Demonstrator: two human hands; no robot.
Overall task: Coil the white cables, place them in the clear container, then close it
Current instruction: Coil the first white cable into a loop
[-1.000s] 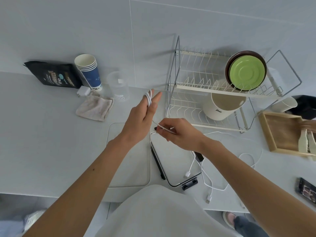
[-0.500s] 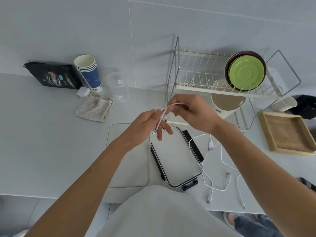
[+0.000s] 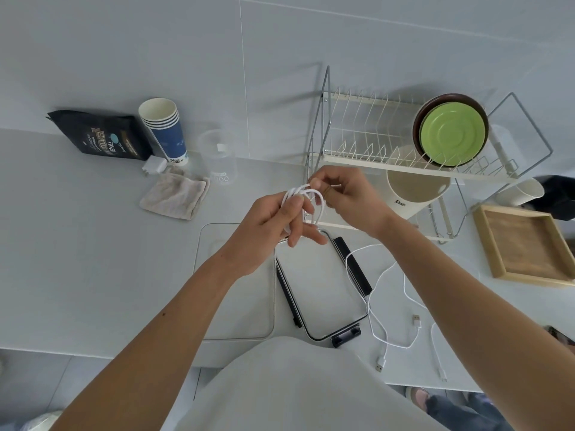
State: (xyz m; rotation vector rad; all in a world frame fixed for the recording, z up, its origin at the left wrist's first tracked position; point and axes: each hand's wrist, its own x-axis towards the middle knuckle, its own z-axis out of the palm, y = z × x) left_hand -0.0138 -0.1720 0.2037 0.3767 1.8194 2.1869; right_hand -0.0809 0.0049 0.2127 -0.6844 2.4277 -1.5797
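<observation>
A coiled white cable hangs in loops between both hands above the counter. My left hand pinches the coil's left side with thumb and fingers. My right hand pinches the coil's top right. Below them lies the clear container, open, and beside it its clear lid with black clips. Two more white cables lie loose on the counter to the right of the lid, their plugs near the front edge.
A dish rack with a green plate and a cream cup stands behind my right hand. A wooden tray is at the right. At the back left are a cloth, blue paper cups, a clear beaker, a charger and a black bag.
The cable went from a few turns round my left fingers to a fuller coil. My right hand came up from over the lid to the coil's top, and the trailing end left the counter.
</observation>
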